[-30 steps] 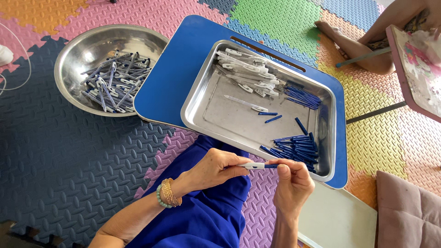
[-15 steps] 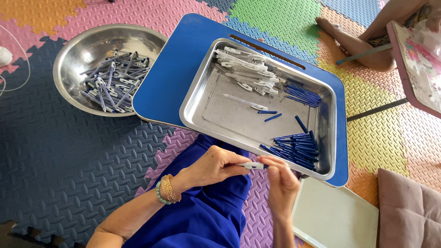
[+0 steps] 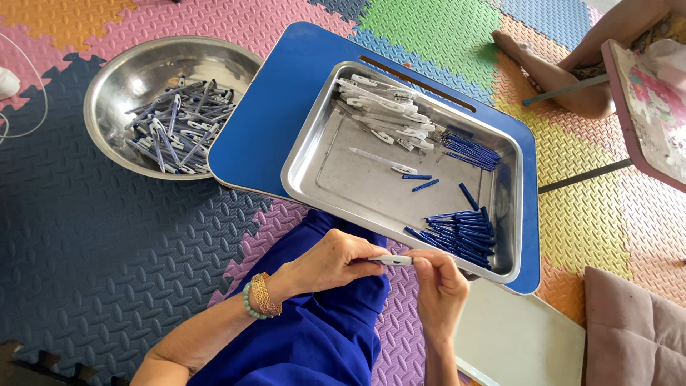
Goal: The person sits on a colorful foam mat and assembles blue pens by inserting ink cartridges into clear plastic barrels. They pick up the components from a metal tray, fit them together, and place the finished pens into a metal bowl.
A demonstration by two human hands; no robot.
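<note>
Pen, a slim white one, lies level between the two hands just above the person's lap, close in front of the near rim of the metal tray. Left hand is curled around one end, fingers closed on it, with a gold bangle and a pale bead bracelet on the wrist. Right hand pinches the other end with thumb and fingertips, the remaining fingers folded in. Below both hands a blue garment covers the lap, and a pale flat board lies on the floor just to the right. Beyond the hands sits the rectangular tray, resting on a blue lap surface with rounded corners. In the tray's near right corner lies a heap of dark blue pen parts; a single white pen and a few loose blue pieces lie in the middle; at the far side there is a pile of white pen bodies with another bundle of blue parts beside it. To the left, on the foam puzzle-mat floor, stands a round metal bowl holding a jumble of blue and white pens. At the far right another person's bare leg rests on the mat next to a pink patterned tabletop.
</note>
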